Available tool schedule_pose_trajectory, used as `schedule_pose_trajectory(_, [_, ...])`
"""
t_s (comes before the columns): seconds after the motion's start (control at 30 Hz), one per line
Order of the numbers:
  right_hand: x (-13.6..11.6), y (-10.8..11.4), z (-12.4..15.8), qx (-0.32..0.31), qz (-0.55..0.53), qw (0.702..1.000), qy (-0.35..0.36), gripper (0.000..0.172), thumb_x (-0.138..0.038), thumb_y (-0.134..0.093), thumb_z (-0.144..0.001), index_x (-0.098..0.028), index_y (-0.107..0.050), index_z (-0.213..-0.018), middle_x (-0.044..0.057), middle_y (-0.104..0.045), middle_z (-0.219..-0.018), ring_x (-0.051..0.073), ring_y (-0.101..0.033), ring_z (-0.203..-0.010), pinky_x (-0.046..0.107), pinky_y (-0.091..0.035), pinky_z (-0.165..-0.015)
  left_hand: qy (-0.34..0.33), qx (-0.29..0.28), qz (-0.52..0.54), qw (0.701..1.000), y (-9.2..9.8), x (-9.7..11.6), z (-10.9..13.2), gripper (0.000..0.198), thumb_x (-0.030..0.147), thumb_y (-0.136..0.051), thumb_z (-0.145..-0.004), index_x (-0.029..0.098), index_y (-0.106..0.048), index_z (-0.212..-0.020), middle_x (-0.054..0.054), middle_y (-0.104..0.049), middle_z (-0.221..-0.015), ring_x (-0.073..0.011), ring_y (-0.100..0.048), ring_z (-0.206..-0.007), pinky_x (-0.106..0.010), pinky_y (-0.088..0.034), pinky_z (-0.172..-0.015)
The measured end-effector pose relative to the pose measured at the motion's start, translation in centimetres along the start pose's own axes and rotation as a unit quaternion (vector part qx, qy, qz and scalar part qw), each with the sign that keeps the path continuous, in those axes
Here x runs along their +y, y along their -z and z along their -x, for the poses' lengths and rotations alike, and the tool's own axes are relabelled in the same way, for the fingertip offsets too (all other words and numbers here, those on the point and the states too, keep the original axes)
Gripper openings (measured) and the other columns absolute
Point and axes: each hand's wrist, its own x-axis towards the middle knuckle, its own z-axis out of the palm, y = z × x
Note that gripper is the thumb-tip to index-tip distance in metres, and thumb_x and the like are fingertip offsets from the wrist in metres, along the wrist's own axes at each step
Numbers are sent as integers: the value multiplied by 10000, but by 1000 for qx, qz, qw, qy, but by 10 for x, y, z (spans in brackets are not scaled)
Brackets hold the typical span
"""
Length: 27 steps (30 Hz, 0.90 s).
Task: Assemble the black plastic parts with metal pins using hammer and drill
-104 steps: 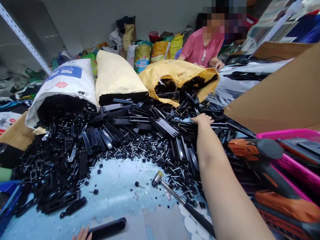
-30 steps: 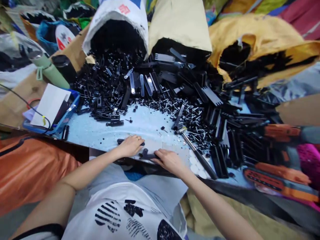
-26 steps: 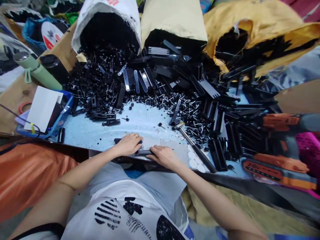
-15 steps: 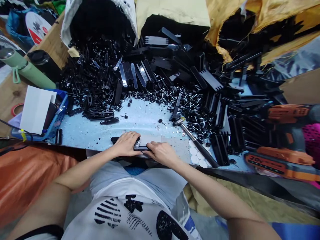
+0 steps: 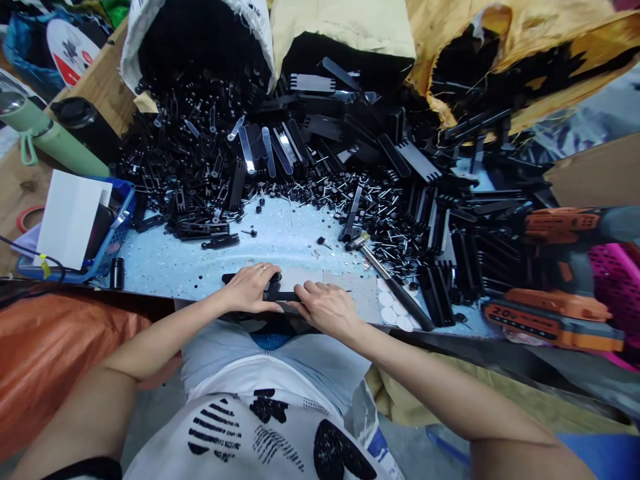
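Near table edge: left hand [image 5: 251, 288] and right hand [image 5: 326, 308] now close together, fingers of both curled down onto one black plastic part [image 5: 276, 291] lying flat on the blue table [image 5: 170, 267]. Earlier the right hand reached far into the heap of black parts [image 5: 320, 160]. Hammer [image 5: 387, 280] lies just right. Sacks [image 5: 345, 30] behind.

The orange battery pack [image 5: 550, 323] at the table's right edge reads "20V".
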Motion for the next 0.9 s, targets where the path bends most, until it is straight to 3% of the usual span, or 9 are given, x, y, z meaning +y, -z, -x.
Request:
schedule_pose_trajectory(0.13, [4, 1, -1, -8, 0, 1000, -8, 423, -460, -239, -965, -175, -552, -975, 92, -618, -887, 183, -591, -770, 261, -287, -589, 14, -20, 0, 1000, -1, -1, -5, 706, 640, -586, -721, 154, -420, -1207, -127, -575, -1127, -271, -562, -1037, -372, -441, -862])
schedule_pose_trajectory(0.33, [25, -17, -15, -29, -65, 998, 0, 466, -546, -255, -942, -186, -549, -977, 61, -654, -893, 160, -604, -713, 242, -276, -575, -34, -141, 40, 989, 16, -21, -39, 617, 647, -549, -750, 143, -563, -1105, -109, -607, -1072, -257, -536, -1061, -348, -422, -898])
schedule_pose_trajectory(0.4, [35, -24, -22, -30, -81, 996, -3, 474, -543, -233, -948, -188, -546, -980, 56, -665, -867, 167, -612, -729, 242, -287, -597, -33, -90, 67, 993, 32, -24, -45, 500, 560, -450, -859, 139, -586, -1091, -110, -605, -1107, -235, -522, -1096, -346, -405, -940])
schedule_pose_trajectory(0.53, [47, -35, -33, -36, -89, 995, -30, 503, -531, -173, -958, -183, -532, -1013, 63, -672, -850, 185, -620, -741, 242, -305, -618, 38, 191, 90, 977, 51, -2, -31, 433, 419, -272, -958, 149, -565, -1129, -105, -618, -1098, -202, -553, -1059, -377, -413, -954])
schedule_pose_trajectory(0.57, [47, -37, -35, -37, -88, 995, -33, 506, -534, -175, -956, -180, -531, -1023, 68, -671, -862, 189, -620, -751, 243, -314, -627, 31, 239, 81, 967, 48, 8, -24, 421, 412, -281, -956, 151, -562, -1129, -107, -623, -1084, -209, -556, -1058, -395, -414, -958])
schedule_pose_trajectory(0.63, [46, -41, -37, -38, -91, 994, -38, 491, -523, -198, -957, -174, -526, -1063, 76, -667, -906, 189, -617, -773, 245, -331, -650, -21, 262, 53, 963, 29, 30, -12, 403, 415, -325, -941, 156, -547, -1155, -117, -620, -1103, -232, -538, -1108, -435, -395, -987])
schedule_pose_trajectory(0.7, [46, -43, -36, -36, -100, 994, -37, 438, -471, -241, -964, -166, -523, -1104, 81, -656, -959, 177, -606, -789, 244, -344, -667, -79, 216, 18, 973, -1, 50, -6, 440, 435, -353, -926, 154, -499, -1232, -139, -579, -1200, -259, -457, -1227, -473, -338, -1043])
schedule_pose_trajectory(0.8, [55, -45, -25, 23, -90, 995, -28, 387, -405, -307, -954, -157, -504, -1177, 103, -615, -1065, 195, -566, -908, 265, -363, -741, -87, 140, -51, 985, -47, 71, -10, 610, 505, -368, -905, 89, -368, -1352, -204, -405, -1390, -301, -204, -1384, -516, -210, -1108])
schedule_pose_trajectory(0.9, [77, -48, 0, 155, -26, 973, -169, 439, -415, -312, -941, -119, -471, -1224, 164, -548, -1152, 262, -484, -1029, 337, -354, -813, -60, 96, -102, 988, -77, 81, -24, 773, 580, -368, -877, 20, -265, -1400, -228, -222, -1482, -309, -56, -1410, -494, -145, -1133])
